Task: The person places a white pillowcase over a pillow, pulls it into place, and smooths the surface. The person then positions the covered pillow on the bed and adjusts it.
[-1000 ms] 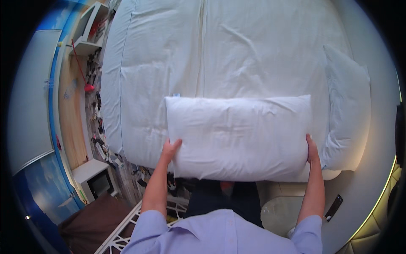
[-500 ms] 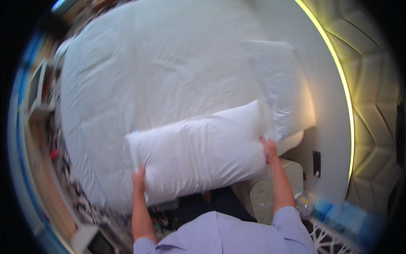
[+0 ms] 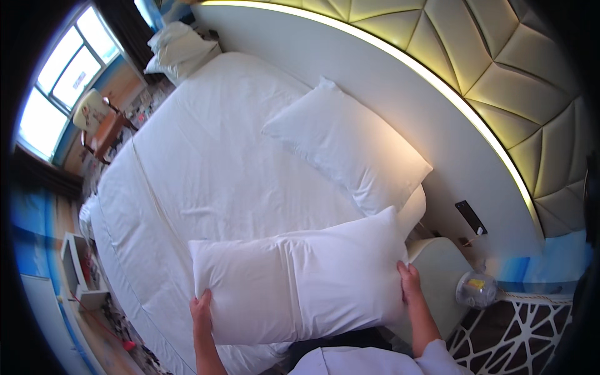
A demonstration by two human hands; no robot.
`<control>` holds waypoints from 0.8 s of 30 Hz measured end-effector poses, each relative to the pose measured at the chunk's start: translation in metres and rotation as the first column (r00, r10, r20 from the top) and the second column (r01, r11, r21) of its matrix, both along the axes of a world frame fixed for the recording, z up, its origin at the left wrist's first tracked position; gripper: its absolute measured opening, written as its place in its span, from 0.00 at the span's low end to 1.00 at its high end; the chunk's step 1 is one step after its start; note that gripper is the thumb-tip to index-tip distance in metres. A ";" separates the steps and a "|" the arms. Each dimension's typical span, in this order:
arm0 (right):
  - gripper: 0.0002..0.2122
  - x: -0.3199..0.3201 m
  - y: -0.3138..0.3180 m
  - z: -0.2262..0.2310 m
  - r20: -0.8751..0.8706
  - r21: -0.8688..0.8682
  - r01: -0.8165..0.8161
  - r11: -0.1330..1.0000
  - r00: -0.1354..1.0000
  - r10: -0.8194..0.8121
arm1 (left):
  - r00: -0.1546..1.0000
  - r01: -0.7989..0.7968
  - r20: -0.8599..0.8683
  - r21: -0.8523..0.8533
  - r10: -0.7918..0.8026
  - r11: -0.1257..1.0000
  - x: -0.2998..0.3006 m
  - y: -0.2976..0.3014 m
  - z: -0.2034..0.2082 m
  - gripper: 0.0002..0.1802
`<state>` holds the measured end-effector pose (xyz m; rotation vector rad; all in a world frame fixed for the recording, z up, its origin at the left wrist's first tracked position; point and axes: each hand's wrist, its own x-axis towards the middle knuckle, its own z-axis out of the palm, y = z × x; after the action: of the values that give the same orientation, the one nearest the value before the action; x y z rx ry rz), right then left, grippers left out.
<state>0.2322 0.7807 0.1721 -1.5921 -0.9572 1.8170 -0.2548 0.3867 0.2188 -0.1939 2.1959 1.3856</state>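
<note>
A plump white pillow (image 3: 300, 281) is held up across the front of my body, a crease running down its middle. My left hand (image 3: 201, 310) grips its left end, thumb on top and fingers hidden beneath. At the right end my right hand (image 3: 409, 281) is closed on the pillow in the same way. Beyond it lies the bed (image 3: 206, 169), covered with a white sheet. A second white pillow (image 3: 350, 144) rests on the bed against the headboard, apart from the one in my hands.
A pale bedside stand (image 3: 437, 269) is close by my right hand, with a clear plastic container (image 3: 476, 289) beyond it. White lattice (image 3: 525, 331) fills the lower right. The grey headboard (image 3: 387, 94) borders the bed. White bedding (image 3: 181, 53) is heaped at the far corner, near a chair (image 3: 100, 125).
My view has swung toward the headboard, so the window, chair and heaped bedding now show. Both hands still hold the pillow, which sits lower in the picture.
</note>
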 end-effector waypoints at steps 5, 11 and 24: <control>0.20 0.002 0.089 0.043 -0.172 0.001 0.204 0.979 0.964 -0.201 | 0.964 0.253 -0.055 -0.090 -0.259 0.963 -0.075 0.211 0.074 0.31; 0.24 0.001 0.201 0.059 -0.396 0.057 0.335 0.940 0.872 -0.287 | 0.774 0.501 -0.305 -0.240 -0.555 0.831 -0.139 0.498 0.145 0.31; 0.27 0.009 0.317 -0.074 -0.258 -0.163 0.517 0.840 0.800 -0.542 | 0.890 0.413 -0.176 -0.075 -0.420 0.908 -0.020 0.646 -0.056 0.48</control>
<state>0.2411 1.0973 0.0985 -1.3963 -0.2524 1.6320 -0.2751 1.0330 0.1625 0.3950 2.2411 1.1581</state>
